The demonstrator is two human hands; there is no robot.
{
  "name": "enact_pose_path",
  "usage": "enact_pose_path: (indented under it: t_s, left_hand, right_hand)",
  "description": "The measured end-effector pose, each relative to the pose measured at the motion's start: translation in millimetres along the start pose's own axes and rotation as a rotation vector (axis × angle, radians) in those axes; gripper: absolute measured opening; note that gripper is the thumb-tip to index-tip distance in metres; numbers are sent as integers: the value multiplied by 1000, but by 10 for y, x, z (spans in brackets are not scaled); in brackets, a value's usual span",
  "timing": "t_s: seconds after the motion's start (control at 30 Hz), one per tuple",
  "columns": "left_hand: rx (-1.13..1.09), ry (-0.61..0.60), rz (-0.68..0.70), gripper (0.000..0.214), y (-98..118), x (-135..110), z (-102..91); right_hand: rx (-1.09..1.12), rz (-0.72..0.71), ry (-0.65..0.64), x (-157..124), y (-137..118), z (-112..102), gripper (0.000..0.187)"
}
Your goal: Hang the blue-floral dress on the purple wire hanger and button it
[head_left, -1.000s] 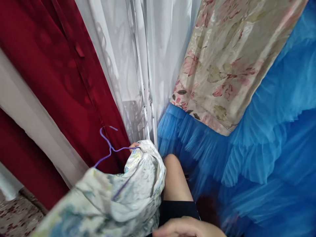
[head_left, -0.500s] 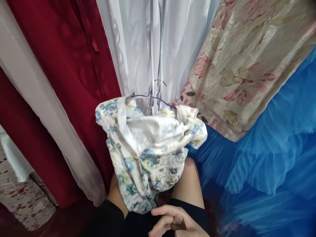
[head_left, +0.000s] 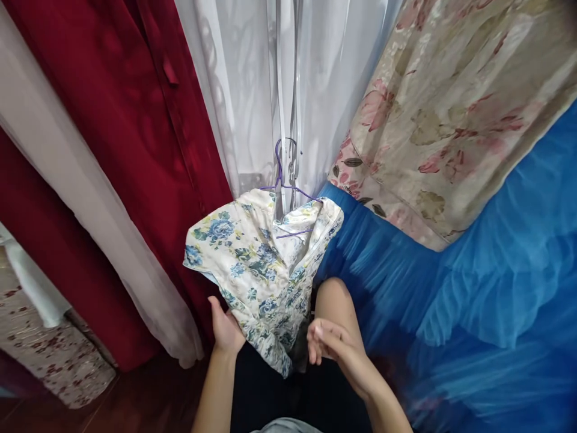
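Observation:
A white short-sleeved shirt [head_left: 256,258] with blue and green flowers hangs on a purple hanger [head_left: 279,174]. The hanger's hook is up against white cloth and hanging straps. At the shirt's lower left side, my left hand [head_left: 228,329] lies with its thumb stretched out and apart, its fingertips partly behind the fabric. By the lower right edge is my right hand [head_left: 332,341], its fingers loosely curled and nothing visible in them. The shirt's front tapers down between the two hands, over my lap.
Red fabric [head_left: 148,168] and a pale sheer length [head_left: 103,222] hang at left. White cloth [head_left: 243,90] hangs behind the hanger. At right are a beige floral garment [head_left: 446,126] and a ruffled blue tulle one [head_left: 487,300]. My bare knee [head_left: 336,294] is close behind my right hand.
The shirt has swung down from a bunched, raised position and now hangs flatter with its front showing. My left hand has come into view at its side; my right hand has moved up.

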State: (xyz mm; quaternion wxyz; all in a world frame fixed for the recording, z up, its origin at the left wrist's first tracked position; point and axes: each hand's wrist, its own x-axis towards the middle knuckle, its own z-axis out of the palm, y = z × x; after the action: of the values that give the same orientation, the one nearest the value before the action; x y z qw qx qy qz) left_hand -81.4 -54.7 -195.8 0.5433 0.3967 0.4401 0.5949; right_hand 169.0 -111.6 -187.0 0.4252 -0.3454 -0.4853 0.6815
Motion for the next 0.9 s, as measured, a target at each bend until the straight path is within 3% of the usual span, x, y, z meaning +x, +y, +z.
enact_pose_path:
  t_s: [0.13,0.27,0.4,0.5,0.57,0.6,0.63,0.77,0.83,0.9]
  left_hand:
    - [-86,125,-63,81,-35,-106,31]
    - [-118,160,-2,68,-87,-199,256]
    - [38,265,109,53,-147,-151,210]
    - [314,561,314,47,-154,-75,61]
    - [448,713,495,44,-177,-76,41]
    - [489,704,572,40,-203,-96,74]
    - [521,617,624,33,-238,-127,133]
    - [513,21,602,19,-440,-260,498]
    - [423,-48,549,19,-531,-284,633]
    - [351,-20,519,15,-595,-281,685]
  right_hand:
    - [-243,-120,178,567,-119,72,40]
    - [-70,-152,154,914,20,311,44]
    - [100,-212,266,831,137,401,37]
    - [127,-230,373,639,92,313,36]
    - [97,-216,366,538,36,262,36]
    - [70,-203,341,506,12,257,36]
    - [38,-190,309,485,-5,268,36]
    - [-87,-148,155,470,-1,412,36]
    - [-121,-142,120,472,7,473,36]
    - [-136,-141,116,480,-37,492,37]
